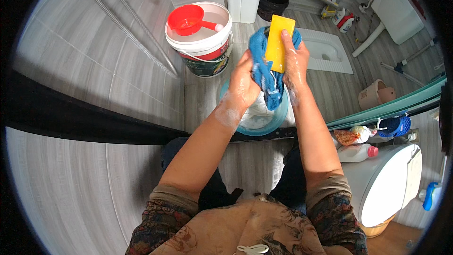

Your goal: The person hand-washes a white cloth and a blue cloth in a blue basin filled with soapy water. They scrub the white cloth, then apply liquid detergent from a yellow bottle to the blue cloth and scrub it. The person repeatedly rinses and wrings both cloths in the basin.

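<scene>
A wet blue cloth (pixel 272 95) is bunched between my two hands, above a light blue basin (pixel 256 131). My left hand (pixel 244 81) grips the cloth along its left side. A yellow bar of laundry soap (pixel 276 51) lies against the cloth, tilted slightly. My right hand (pixel 296 60) holds both, its thumb pressed on the soap and its other fingers hidden behind. Suds cover my wrists and part of my left forearm. White fabric (pixel 260 108) sits in foamy water in the basin, partly hidden by my hands and the blue cloth.
Left of the basin stands a white bucket (pixel 208 60) with a red dipper (pixel 185 19) across its top. A squat toilet (pixel 327 51) is set in the floor at right. Glass door panels (pixel 382 104) and a white lidded tub (pixel 384 184) flank my right arm.
</scene>
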`<action>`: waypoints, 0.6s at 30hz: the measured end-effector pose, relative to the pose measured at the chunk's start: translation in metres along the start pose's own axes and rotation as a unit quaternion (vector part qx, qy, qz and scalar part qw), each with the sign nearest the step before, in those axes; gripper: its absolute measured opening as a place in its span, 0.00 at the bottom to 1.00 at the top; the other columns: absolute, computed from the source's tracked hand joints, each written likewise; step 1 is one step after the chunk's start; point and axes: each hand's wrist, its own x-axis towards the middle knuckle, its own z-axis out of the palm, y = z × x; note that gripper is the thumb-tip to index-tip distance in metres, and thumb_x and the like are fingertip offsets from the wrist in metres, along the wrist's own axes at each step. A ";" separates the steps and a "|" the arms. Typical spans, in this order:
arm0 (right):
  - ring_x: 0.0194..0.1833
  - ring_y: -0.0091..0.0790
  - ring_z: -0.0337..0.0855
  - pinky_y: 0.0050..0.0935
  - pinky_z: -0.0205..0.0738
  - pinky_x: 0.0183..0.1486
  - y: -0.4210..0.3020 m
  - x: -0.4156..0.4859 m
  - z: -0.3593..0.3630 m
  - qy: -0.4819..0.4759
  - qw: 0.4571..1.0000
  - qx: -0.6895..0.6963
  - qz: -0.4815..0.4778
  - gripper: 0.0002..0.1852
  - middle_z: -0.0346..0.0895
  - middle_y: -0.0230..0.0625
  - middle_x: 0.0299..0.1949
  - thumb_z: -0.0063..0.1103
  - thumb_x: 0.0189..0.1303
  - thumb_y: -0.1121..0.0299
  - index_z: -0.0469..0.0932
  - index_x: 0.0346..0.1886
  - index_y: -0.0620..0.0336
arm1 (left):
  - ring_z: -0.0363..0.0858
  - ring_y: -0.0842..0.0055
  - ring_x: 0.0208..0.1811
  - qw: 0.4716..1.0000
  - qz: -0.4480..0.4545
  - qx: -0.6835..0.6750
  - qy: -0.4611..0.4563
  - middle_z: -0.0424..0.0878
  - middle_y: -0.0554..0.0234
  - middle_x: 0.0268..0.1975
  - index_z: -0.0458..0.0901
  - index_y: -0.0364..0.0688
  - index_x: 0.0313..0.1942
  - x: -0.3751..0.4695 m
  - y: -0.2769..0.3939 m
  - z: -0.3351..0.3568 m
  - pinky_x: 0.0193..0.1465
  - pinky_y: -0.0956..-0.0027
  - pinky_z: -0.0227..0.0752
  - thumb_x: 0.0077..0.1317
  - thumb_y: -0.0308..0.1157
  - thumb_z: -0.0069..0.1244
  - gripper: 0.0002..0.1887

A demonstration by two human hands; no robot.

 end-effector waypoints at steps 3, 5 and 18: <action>0.30 0.24 0.78 0.26 0.72 0.35 0.005 0.005 -0.008 0.004 0.996 -0.070 -0.056 0.15 0.80 0.32 0.31 0.60 0.61 0.60 0.79 0.37 0.66 | 0.73 0.74 0.57 0.995 -0.048 0.069 -0.051 0.73 0.63 0.54 0.60 0.44 0.63 -0.003 -0.002 -0.005 0.60 0.63 0.67 0.65 0.27 0.49 0.27; 0.30 0.29 0.79 0.28 0.72 0.36 0.008 0.005 -0.011 -0.002 0.990 -0.117 -0.075 0.16 0.81 0.36 0.31 0.58 0.63 0.58 0.79 0.37 0.65 | 0.74 0.75 0.55 0.989 -0.089 0.106 -0.050 0.74 0.64 0.53 0.60 0.44 0.63 -0.003 0.001 -0.009 0.58 0.65 0.69 0.64 0.26 0.51 0.28; 0.61 0.64 0.61 0.48 0.59 0.61 -0.003 -0.034 0.000 -0.212 0.762 -0.397 -0.465 0.15 0.64 0.57 0.58 0.61 0.54 0.61 0.77 0.29 0.67 | 0.80 0.73 0.45 0.993 0.072 0.091 0.025 0.79 0.61 0.46 0.71 0.38 0.52 0.013 0.017 -0.015 0.48 0.68 0.76 0.56 0.19 0.46 0.21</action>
